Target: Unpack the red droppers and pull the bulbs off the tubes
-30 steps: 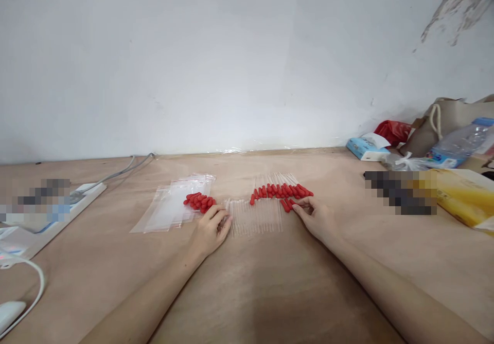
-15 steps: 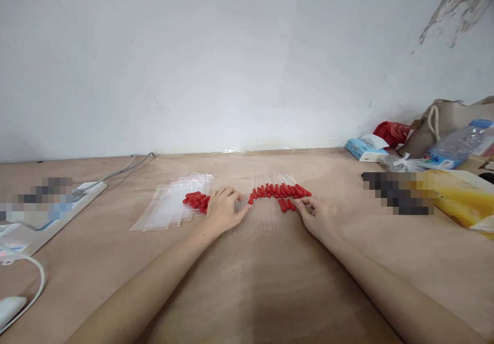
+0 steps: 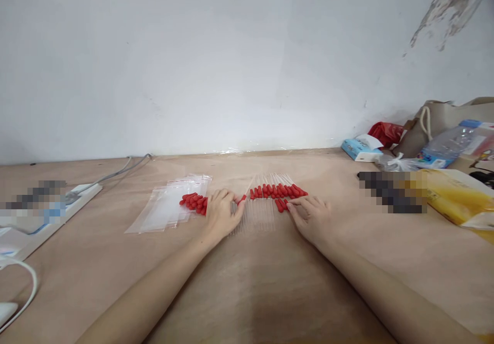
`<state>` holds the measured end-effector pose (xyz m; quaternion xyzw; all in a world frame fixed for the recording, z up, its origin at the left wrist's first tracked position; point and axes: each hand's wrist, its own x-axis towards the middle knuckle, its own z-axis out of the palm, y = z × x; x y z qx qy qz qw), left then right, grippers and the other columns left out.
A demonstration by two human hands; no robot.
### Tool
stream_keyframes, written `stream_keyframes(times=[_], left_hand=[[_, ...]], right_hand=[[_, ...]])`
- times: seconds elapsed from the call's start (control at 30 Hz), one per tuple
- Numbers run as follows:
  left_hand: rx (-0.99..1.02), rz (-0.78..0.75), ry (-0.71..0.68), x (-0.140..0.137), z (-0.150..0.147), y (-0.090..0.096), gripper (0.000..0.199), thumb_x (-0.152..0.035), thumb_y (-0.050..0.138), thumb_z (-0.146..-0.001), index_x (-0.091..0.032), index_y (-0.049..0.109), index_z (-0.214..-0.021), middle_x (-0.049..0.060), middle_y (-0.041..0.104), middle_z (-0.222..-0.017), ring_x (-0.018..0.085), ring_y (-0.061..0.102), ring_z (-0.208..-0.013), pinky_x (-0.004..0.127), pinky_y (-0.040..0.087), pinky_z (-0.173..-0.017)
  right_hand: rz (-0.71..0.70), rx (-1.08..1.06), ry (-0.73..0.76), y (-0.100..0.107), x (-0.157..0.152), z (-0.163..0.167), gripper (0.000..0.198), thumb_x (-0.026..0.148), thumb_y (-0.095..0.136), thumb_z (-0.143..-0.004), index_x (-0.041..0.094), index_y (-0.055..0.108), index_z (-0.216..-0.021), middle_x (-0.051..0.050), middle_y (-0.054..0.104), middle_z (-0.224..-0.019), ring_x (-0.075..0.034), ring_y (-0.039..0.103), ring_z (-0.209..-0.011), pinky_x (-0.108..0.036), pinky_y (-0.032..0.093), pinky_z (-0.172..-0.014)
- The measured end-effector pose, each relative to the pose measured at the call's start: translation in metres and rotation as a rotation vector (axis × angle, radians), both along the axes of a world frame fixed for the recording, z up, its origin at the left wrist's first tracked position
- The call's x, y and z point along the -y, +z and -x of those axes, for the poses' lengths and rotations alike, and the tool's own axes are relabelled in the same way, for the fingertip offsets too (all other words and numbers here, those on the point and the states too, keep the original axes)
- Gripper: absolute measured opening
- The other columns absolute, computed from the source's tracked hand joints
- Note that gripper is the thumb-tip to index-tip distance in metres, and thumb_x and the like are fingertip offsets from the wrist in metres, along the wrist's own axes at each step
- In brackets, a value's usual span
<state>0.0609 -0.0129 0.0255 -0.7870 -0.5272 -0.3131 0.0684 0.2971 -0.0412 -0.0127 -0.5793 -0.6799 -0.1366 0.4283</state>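
Observation:
My left hand (image 3: 223, 211) pinches the red rubber bulb of a thin dropper (image 3: 243, 198) whose slim tube points away. My right hand (image 3: 312, 215) has its thumb and fingertips closed at the end of a short row of loose red rubber bulbs (image 3: 280, 205), on one of them. Behind, a row of droppers with red bulbs (image 3: 276, 191) lies with pale tubes towards the wall. Clear thin tubes (image 3: 262, 215) lie side by side between my hands. A pile of red bulbs (image 3: 194, 202), partly hidden by my left hand, rests on clear zip bags (image 3: 154, 213).
A white power strip (image 3: 83, 200) with cables lies at the left. On the right are a blue tissue pack (image 3: 360, 149), a plastic bottle (image 3: 447, 146), a yellow package (image 3: 455, 197) and a blurred dark object (image 3: 391, 194). A white wall (image 3: 231, 66) bounds the table (image 3: 247, 282).
My left hand has pinched a bulb at the left end of the dropper row and shifted it slightly left. My right hand has moved left onto the loose bulbs.

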Motion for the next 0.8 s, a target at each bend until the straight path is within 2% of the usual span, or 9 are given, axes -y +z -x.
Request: stream_keyframes(times=[0.07, 0.13, 0.2, 0.3, 0.4, 0.53, 0.7, 0.8], left_hand=[[-0.061, -0.016, -0.086, 0.016, 0.01, 0.001, 0.016, -0.03, 0.047, -0.081, -0.018, 0.055, -0.072, 0.002, 0.058, -0.077, 0.019, 0.05, -0.079, 0.033, 0.032, -0.07], [-0.121, -0.026, -0.181, 0.03, 0.018, 0.0, 0.016, -0.029, 0.047, -0.082, -0.018, 0.054, -0.074, 0.002, 0.059, -0.076, 0.018, 0.05, -0.077, 0.033, 0.031, -0.069], [-0.148, -0.039, -0.27, 0.039, 0.025, -0.005, 0.015, -0.028, 0.047, -0.083, -0.018, 0.054, -0.076, 0.002, 0.059, -0.075, 0.017, 0.05, -0.074, 0.033, 0.031, -0.07], [-0.118, -0.062, -0.356, 0.046, 0.03, -0.015, 0.013, -0.026, 0.046, -0.084, -0.017, 0.054, -0.078, 0.003, 0.061, -0.077, 0.016, 0.05, -0.073, 0.033, 0.031, -0.071], [-0.075, -0.062, -0.389, 0.047, 0.031, -0.021, 0.012, -0.025, 0.047, -0.084, -0.017, 0.055, -0.085, 0.004, 0.063, -0.081, 0.016, 0.05, -0.074, 0.033, 0.031, -0.071], [-0.127, -0.07, -0.44, 0.049, 0.03, -0.02, 0.012, -0.028, 0.05, -0.083, -0.022, 0.059, -0.087, 0.001, 0.063, -0.075, 0.015, 0.048, -0.07, 0.033, 0.03, -0.07], [-0.171, -0.081, -0.47, 0.055, 0.03, -0.017, 0.018, -0.029, 0.047, -0.085, -0.021, 0.061, -0.077, 0.001, 0.059, -0.065, 0.014, 0.046, -0.066, 0.033, 0.03, -0.069], [-0.155, -0.078, -0.439, 0.053, 0.042, -0.019, 0.021, -0.027, 0.045, -0.085, -0.02, 0.06, -0.072, 0.001, 0.057, -0.063, 0.014, 0.046, -0.064, 0.033, 0.032, -0.068]], right_hand=[[-0.1, 0.088, 0.08, 0.007, 0.006, 0.007, 0.021, 0.034, 0.053, -0.08, 0.025, 0.064, -0.094, -0.005, 0.064, -0.095, -0.017, 0.055, -0.083, -0.032, 0.029, -0.073], [-0.156, 0.195, 0.198, 0.013, 0.013, 0.016, 0.032, 0.034, 0.055, -0.079, 0.026, 0.057, -0.109, -0.006, 0.06, -0.11, -0.019, 0.053, -0.095, -0.034, 0.03, -0.083], [-0.156, 0.301, 0.333, 0.016, 0.019, 0.026, 0.035, 0.033, 0.054, -0.08, 0.027, 0.053, -0.114, -0.005, 0.06, -0.11, -0.02, 0.051, -0.101, -0.038, 0.026, -0.091], [-0.124, 0.358, 0.46, 0.015, 0.023, 0.039, 0.025, 0.027, 0.051, -0.082, 0.027, 0.058, -0.106, 0.0, 0.066, -0.082, -0.015, 0.055, -0.084, -0.041, 0.021, -0.095], [-0.093, 0.341, 0.491, 0.008, 0.023, 0.046, 0.015, 0.024, 0.049, -0.083, 0.024, 0.063, -0.089, 0.004, 0.059, -0.06, -0.011, 0.05, -0.065, -0.041, 0.021, -0.094], [-0.057, 0.315, 0.521, 0.003, 0.026, 0.051, 0.015, 0.025, 0.048, -0.083, 0.022, 0.061, -0.074, 0.004, 0.055, -0.057, -0.01, 0.045, -0.063, -0.038, 0.024, -0.089], [-0.048, 0.307, 0.56, 0.003, 0.033, 0.05, 0.017, 0.025, 0.047, -0.083, 0.022, 0.06, -0.071, 0.004, 0.055, -0.054, -0.01, 0.044, -0.062, -0.035, 0.024, -0.085], [-0.066, 0.297, 0.556, 0.004, 0.033, 0.038, 0.018, 0.024, 0.047, -0.083, 0.022, 0.061, -0.071, 0.004, 0.055, -0.054, -0.01, 0.044, -0.061, -0.034, 0.025, -0.083]])
